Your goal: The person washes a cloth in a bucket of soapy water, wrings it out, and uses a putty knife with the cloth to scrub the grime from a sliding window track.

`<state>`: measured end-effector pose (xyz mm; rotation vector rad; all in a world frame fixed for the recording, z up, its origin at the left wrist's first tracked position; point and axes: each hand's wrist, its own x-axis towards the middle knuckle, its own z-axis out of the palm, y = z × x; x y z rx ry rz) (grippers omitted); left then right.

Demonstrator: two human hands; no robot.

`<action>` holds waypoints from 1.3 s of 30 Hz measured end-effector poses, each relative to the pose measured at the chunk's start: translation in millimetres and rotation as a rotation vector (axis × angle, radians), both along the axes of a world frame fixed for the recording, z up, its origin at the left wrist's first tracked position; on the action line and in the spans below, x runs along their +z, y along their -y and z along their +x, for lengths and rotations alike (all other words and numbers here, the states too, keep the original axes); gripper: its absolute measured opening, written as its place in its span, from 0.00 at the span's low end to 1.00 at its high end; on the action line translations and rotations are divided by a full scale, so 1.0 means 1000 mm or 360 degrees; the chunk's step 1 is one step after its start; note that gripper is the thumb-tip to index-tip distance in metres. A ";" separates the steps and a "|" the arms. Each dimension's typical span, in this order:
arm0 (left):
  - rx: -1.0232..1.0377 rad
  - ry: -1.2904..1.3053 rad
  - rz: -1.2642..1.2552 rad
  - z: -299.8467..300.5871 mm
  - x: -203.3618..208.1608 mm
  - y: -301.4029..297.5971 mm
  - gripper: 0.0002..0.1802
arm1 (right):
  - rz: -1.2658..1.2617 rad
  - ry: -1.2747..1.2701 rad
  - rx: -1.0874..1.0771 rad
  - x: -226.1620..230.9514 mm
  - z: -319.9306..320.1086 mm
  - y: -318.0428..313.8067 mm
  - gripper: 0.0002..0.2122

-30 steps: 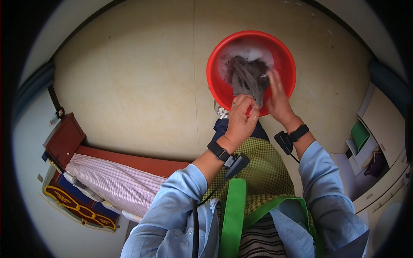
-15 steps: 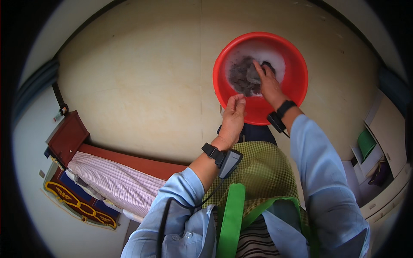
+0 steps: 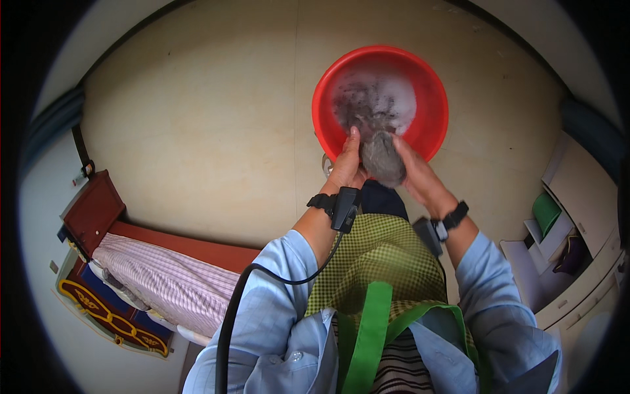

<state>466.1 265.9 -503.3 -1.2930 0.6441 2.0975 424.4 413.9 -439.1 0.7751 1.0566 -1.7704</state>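
A red plastic basin [image 3: 433,121] stands on the floor ahead of me. White suds [image 3: 399,97] and dark wet fabric lie inside it. Over its near rim, a bunched grey cloth [image 3: 384,161] is held between my hands. My left hand [image 3: 349,164] grips it from the left, thumb pointing up and fingers partly hidden beneath. On the other side, my right hand [image 3: 420,177] presses along the cloth with its fingers closed against it. The exact kind of garment cannot be made out. Each wrist wears a black strap with a small device.
Pale floor tiles [image 3: 216,118] surround the basin. To the left is a bed [image 3: 170,269] with a checked pink cover and a reddish-brown frame. An open white cabinet [image 3: 525,256] with a green item stands at the right. A black cable [image 3: 226,335] runs along my left arm.
My right hand has come back from inside the basin toward my left hand. The grey cloth is now lifted to the near rim between both hands.
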 end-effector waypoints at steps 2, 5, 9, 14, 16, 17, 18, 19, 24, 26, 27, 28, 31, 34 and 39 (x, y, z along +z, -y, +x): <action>0.0272 -0.0074 0.0073 -0.005 0.006 -0.013 0.31 | 0.0023 -0.0115 -0.0002 0.032 0.009 -0.004 0.24; 0.0141 -0.0017 -0.0220 -0.006 0.021 -0.020 0.23 | 0.0136 -0.0240 0.0009 0.051 0.018 -0.002 0.22; 0.0244 -0.0168 -0.0318 -0.005 0.043 -0.026 0.19 | 0.0351 -0.0317 0.0029 0.037 0.031 0.003 0.18; 0.0439 -0.0041 -0.0181 -0.007 0.062 -0.034 0.15 | 0.1187 -0.0983 0.0491 0.001 0.019 0.007 0.15; 0.0238 -0.0121 -0.0176 0.005 0.055 -0.035 0.15 | 0.1152 -0.0955 0.0450 -0.030 0.009 -0.004 0.18; 0.0227 -0.0119 -0.0170 0.004 0.064 -0.040 0.15 | 0.1133 -0.0922 0.0402 -0.048 0.006 -0.015 0.22; 0.0141 -0.0203 -0.0189 -0.004 0.079 -0.050 0.15 | 0.1007 -0.0810 0.0337 -0.077 0.010 -0.032 0.22; 0.0075 -0.0282 -0.0234 -0.006 0.087 -0.052 0.15 | 0.1007 -0.0807 0.0336 -0.089 0.011 -0.038 0.22; -0.0629 -0.0758 -0.0932 0.005 0.096 -0.045 0.15 | 0.1619 -0.0823 0.0732 -0.080 0.006 -0.064 0.24; -0.0546 -0.0782 -0.0876 0.001 0.103 -0.045 0.17 | 0.1646 -0.1200 0.0775 -0.065 0.008 -0.074 0.32; -0.0454 -0.0803 -0.0825 0.002 0.105 -0.044 0.19 | 0.1633 -0.1202 0.0785 -0.049 0.009 -0.071 0.32; -0.0451 -0.0795 -0.0831 0.003 0.104 -0.042 0.19 | 0.1044 -0.1208 0.0794 -0.028 0.008 -0.063 0.34; -0.0524 -0.0765 -0.0815 0.002 0.100 -0.041 0.25 | 0.0435 -0.1380 0.1056 0.009 0.012 -0.051 0.40; -0.0681 -0.1094 -0.1180 0.001 0.099 -0.033 0.28 | 0.0433 -0.1425 0.1170 0.027 0.017 -0.046 0.45; -0.1046 -0.1327 -0.1085 -0.011 0.124 -0.018 0.31 | 0.0941 -0.1245 0.1269 0.037 0.013 -0.027 0.48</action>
